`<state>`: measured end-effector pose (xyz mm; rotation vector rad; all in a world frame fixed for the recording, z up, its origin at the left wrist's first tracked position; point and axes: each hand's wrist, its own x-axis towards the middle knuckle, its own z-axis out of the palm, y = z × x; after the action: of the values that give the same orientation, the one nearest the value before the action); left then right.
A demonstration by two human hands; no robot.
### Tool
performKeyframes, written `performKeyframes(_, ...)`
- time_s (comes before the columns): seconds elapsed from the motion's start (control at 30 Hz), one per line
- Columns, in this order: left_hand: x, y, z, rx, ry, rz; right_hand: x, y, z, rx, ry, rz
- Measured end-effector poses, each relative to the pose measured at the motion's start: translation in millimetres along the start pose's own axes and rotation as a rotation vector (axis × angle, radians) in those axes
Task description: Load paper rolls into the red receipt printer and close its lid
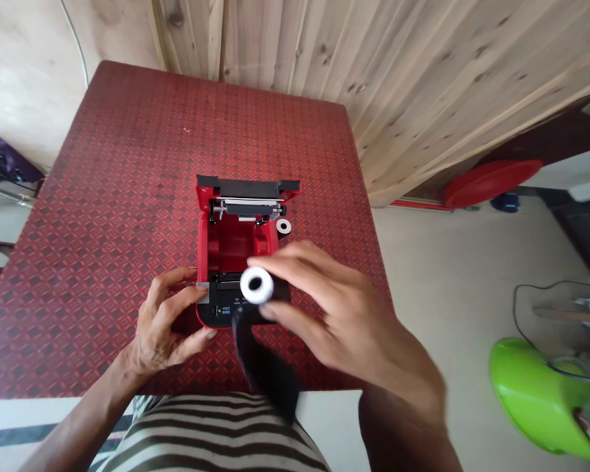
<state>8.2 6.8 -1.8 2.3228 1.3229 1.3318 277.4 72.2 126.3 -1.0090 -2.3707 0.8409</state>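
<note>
Paper roll (256,285) pinched in right hand's (334,308) fingertips, hole upward, over red receipt printer's (231,246) near end; left hand (164,321) gripped its near-left edge.

glossy red plastic and matt black on a printer case (229,246)
the printer case is smooth moulded plastic, shiny red inside, with a matt black lid edge (248,187); the roller rod (248,202) across it looks like bright bare metal. the white spool (256,285) looks smooth and matt, perhaps plastic or card, and the small white ring (284,227) looks much the same. the strip (265,373) hanging from the spool is dark and too blurred to judge. the table cover (78,262) looks like patterned red vinyl with a faint sheen, the wall boards (423,72) are knotty pale wood, the shirt (211,436) is striped cloth, and the green shell (535,400) is glossy plastic.
</note>
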Motion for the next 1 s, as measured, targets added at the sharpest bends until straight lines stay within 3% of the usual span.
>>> performKeyframes(0.13,-4,-1,-0.7,0.003,-0.012,-0.006,38,5,36,-0.474,-0.004,-0.098)
performKeyframes(0.27,-4,-1,-0.5,-0.001,-0.028,-0.011,52,10,52,-0.652,-0.072,-0.071)
performKeyframes(0.63,-1,2,-0.8,-0.001,-0.022,-0.014,85,23,47,-0.559,-0.355,0.087)
performKeyframes(0.87,-4,-1,0.7,-0.012,-0.027,-0.036,79,24,49,-0.499,-0.297,0.088)
performKeyframes(1.0,-3,2,-3.9,-0.024,-0.027,-0.032,60,14,33,-0.34,-0.153,0.004)
